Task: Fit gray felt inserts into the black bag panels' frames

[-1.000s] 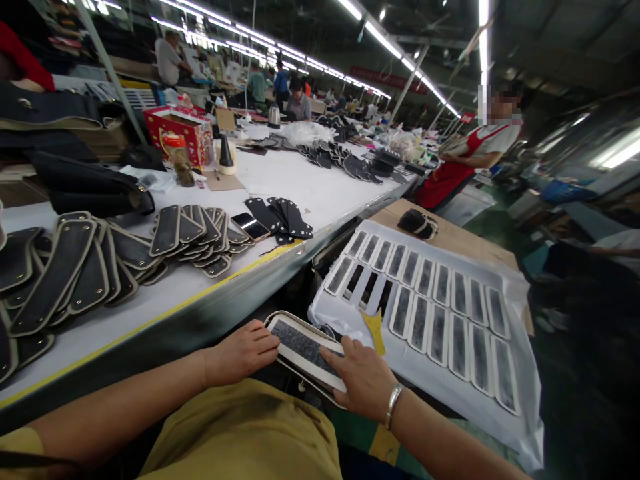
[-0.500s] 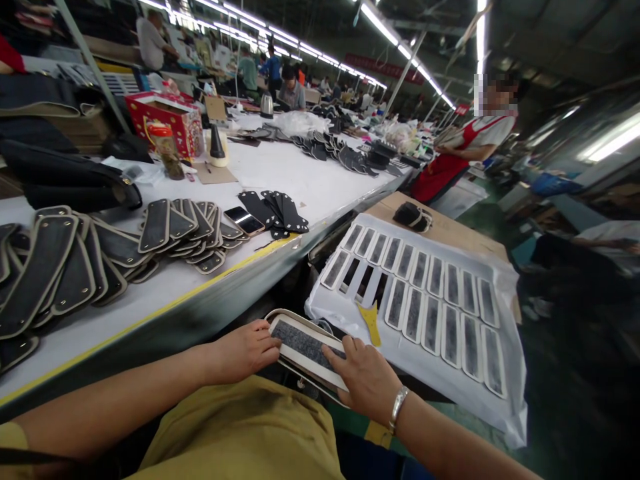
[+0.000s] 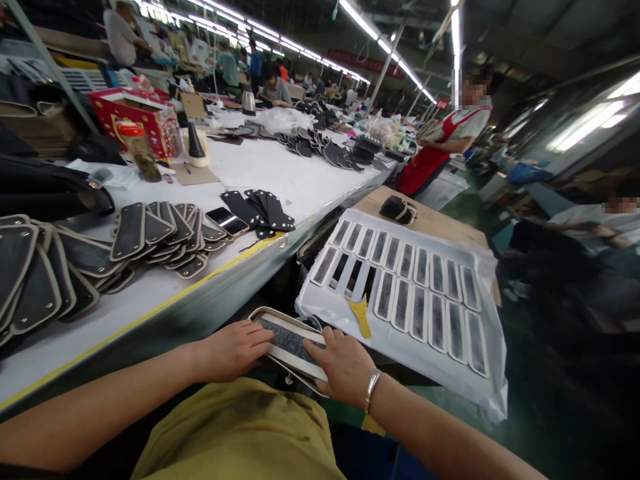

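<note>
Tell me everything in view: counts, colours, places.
Held panel: 1, grey and cream, centre
Board: 1, white, slotted, right
Laid panels: about 17, grey, on board
Yellow tool: 1, yellow, on board
Cardboard: 1, brown, beyond board
Bundle: 1, black, on cardboard
Table: 1, white, left
Edged pieces: many, black, table's left
Phone: 1, black, on table
Unedged pieces: several, black, right of phone
Box: 1, red, table's far left
Jar: 1, orange-lidded, before box
Cone-topped bottle: 1, cream, beside box
Kettle: 1, silver, farther along
Workers: several, varied clothes, background
Lights: several, white, overhead
Left hand: 1, bare, panel's left end
Right hand: 1, silver bracelet, panel's right
</note>
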The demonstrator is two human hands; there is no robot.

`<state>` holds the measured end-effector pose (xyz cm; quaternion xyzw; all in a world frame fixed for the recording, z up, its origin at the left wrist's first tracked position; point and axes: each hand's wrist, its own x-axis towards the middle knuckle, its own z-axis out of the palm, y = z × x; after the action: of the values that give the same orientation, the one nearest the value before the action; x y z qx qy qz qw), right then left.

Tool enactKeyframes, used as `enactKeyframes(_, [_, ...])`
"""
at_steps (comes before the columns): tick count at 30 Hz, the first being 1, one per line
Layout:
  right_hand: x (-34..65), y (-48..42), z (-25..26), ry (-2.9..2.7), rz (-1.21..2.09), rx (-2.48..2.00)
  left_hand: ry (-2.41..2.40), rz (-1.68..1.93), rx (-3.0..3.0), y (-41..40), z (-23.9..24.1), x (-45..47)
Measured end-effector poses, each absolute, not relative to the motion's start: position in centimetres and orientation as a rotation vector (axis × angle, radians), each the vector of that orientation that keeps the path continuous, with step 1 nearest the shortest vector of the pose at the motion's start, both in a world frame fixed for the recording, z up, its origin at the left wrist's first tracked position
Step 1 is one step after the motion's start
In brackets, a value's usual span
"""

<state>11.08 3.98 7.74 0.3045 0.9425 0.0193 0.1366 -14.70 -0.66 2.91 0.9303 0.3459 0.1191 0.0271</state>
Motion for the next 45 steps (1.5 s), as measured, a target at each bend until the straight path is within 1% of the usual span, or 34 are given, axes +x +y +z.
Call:
enactKeyframes(2, [11.0, 3.8, 7.8, 2.718, 0.048, 0.889, 1.045, 0.397, 2.886, -0.6, 2.7, -13.4])
enactKeyframes(6, [10.6, 3.5, 8.0, 2.686, 0.023, 0.885, 1.016, 0.230, 2.830, -0.8, 2.5, -10.7])
enactKeyframes(9, [11.0, 3.6, 8.5, 2.662, -0.080, 0.904, 1.058, 0.181, 2.858, -1.0, 2.0, -9.8])
enactKeyframes(11, [11.6, 3.8, 9.2, 2.679, -0.274, 0.932, 1.030, 0.221, 2.916, -1.0, 1.3, -9.8])
enactKeyframes(14, [13.1, 4.8, 10.3, 2.675, -0.743, 1.074, 0.953, 0.314, 3.016, -0.4, 0.3, -10.1])
enactKeyframes(15, [13.7, 5.3, 10.6, 2.637, -0.843, 1.165, 0.955, 0.313, 3.026, -0.1, 0.2, -10.1])
enactKeyframes(18, [15.2, 7.0, 10.9, 2.370, -0.993, 1.430, 0.941, 0.279, 2.999, 0.4, 0.9, -10.2])
enactKeyframes(22, [16.5, 8.3, 9.8, 1.864, -1.555, 1.495, 0.875, 0.254, 2.921, 0.0, 2.6, -10.3])
enactKeyframes(24, [16.6, 8.5, 9.0, 1.804, -1.649, 1.531, 0.878, 0.243, 2.884, 0.0, 3.0, -10.4])
enactKeyframes(28, [16.4, 8.5, 7.6, 1.810, -1.639, 1.617, 0.855, 0.222, 2.845, 0.8, 3.1, -10.2])
enactKeyframes(32, [16.4, 8.2, 7.1, 1.930, -1.503, 1.654, 0.881, 0.177, 2.846, 1.2, 3.1, -9.3])
enactKeyframes(37, [16.5, 7.8, 7.0, 2.072, -1.257, 1.614, 0.885, 0.246, 2.902, 0.6, 2.9, -7.2])
enactKeyframes(45, [15.0, 5.9, 8.5, 2.277, -0.734, 1.526, 0.770, 0.385, 2.806, 0.6, 2.6, -2.3])
